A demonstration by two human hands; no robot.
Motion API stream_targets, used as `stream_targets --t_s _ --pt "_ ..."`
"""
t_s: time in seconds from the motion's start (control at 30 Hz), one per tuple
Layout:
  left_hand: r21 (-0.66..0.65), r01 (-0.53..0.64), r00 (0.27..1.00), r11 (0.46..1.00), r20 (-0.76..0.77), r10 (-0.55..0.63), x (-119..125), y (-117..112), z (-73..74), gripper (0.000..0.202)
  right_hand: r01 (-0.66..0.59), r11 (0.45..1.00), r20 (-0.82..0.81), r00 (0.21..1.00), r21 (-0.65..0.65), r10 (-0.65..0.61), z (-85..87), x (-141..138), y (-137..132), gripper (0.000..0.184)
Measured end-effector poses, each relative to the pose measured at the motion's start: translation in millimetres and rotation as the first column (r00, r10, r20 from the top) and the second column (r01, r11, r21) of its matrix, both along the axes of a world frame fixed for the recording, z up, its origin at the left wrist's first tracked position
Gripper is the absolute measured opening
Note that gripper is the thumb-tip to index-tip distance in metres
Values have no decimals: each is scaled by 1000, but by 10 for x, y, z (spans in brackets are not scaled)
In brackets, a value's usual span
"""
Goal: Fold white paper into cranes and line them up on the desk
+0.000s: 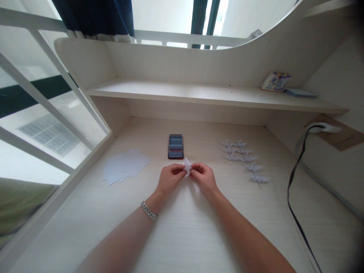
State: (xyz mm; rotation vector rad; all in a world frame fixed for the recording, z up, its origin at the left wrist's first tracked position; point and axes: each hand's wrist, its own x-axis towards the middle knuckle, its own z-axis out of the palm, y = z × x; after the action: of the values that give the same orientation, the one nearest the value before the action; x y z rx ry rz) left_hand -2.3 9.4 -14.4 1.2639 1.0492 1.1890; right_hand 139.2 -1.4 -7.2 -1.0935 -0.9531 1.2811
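A small piece of folded white paper is pinched between both hands above the middle of the desk, one of its points sticking up and away from me. My left hand, with a silver chain bracelet on the wrist, grips its left side between thumb and fingers. On the other side, my right hand pinches the right edge the same way. Fingertips cover part of the folds. Just beyond the hands lies a phone, its screen blurred. Several folded paper cranes sit in loose rows to the right.
Loose white paper sheets lie spread on the left of the desk. A black cable hangs from a wall socket down the right side. The shelf above holds a small packet and a flat bluish item.
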Motion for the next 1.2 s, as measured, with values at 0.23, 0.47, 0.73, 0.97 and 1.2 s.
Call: stream_targets --t_s 0.23,0.47,0.73,0.97,1.2 --pt "93 -17 992 996 -121 28 -6 -26 67 19 -43 991 -152 988 -129 23 65 -3 -6 16" --pt "-3 -67 997 998 -34 67 8 -26 83 16 -25 997 -40 999 -74 22 -36 -7 15 21" --pt "-49 -93 995 994 32 95 19 -11 15 22 22 998 33 999 -61 -20 -131 -15 35 29" --pt "-63 -54 986 997 153 63 30 -19 48 38 10 1000 128 992 16 -12 -39 -14 -5 28" --pt "-90 -60 989 994 129 72 20 -20 61 46 -45 999 154 987 25 40 -5 -44 -46 30"
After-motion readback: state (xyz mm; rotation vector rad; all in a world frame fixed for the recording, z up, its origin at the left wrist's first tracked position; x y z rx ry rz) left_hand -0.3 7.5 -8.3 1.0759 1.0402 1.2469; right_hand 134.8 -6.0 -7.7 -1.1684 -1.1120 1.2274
